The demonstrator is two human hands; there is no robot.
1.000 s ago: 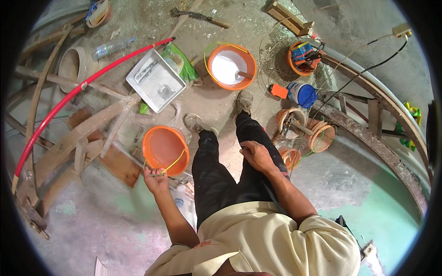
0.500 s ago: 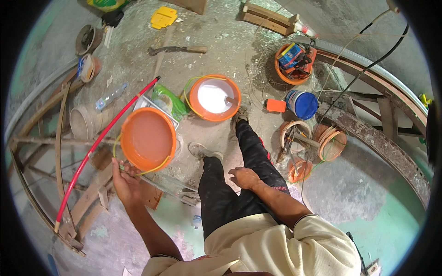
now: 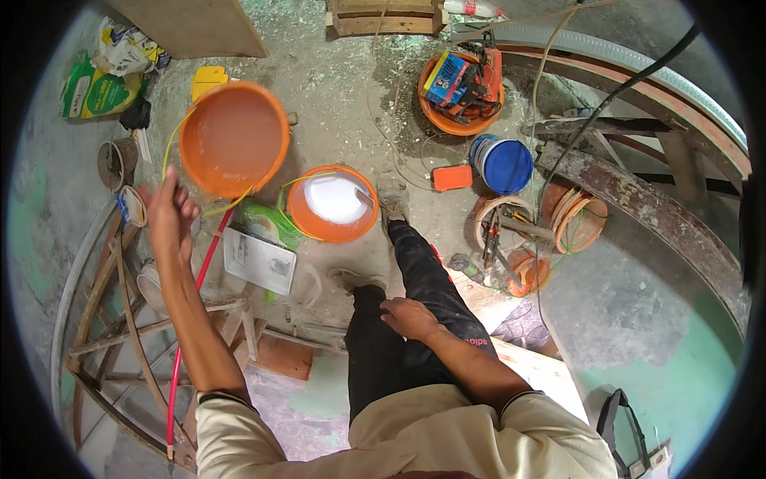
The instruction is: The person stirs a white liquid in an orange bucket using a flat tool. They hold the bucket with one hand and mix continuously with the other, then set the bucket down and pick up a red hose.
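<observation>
My left hand (image 3: 173,209) is closed on the yellow-green handle of an orange bucket (image 3: 231,148) filled with cloudy brownish liquid. The bucket hangs out in front of me to the left, covering most of a wooden-handled tool, whose handle end (image 3: 292,119) pokes out beside it. My right hand (image 3: 411,318) lies on my black trouser leg, fingers loosely extended, holding nothing. Between the bucket and my feet stands a second orange bucket (image 3: 299,217) with white material and a tool in it. Beside it are a green bag (image 3: 267,221) and a whitish tray (image 3: 259,263).
A long red pole (image 3: 198,287) leans over a wooden frame (image 3: 120,335) on the left. To the right are a bucket of tools (image 3: 435,116), a blue-lidded tub (image 3: 507,166), an orange box (image 3: 452,177) and stacked buckets (image 3: 578,223). Cables (image 3: 618,88) hang across the right side.
My left hand has carried the brownish bucket forward, away from above the tray, which now shows fully. My view has shifted, and my right hand now rests on the leg.
</observation>
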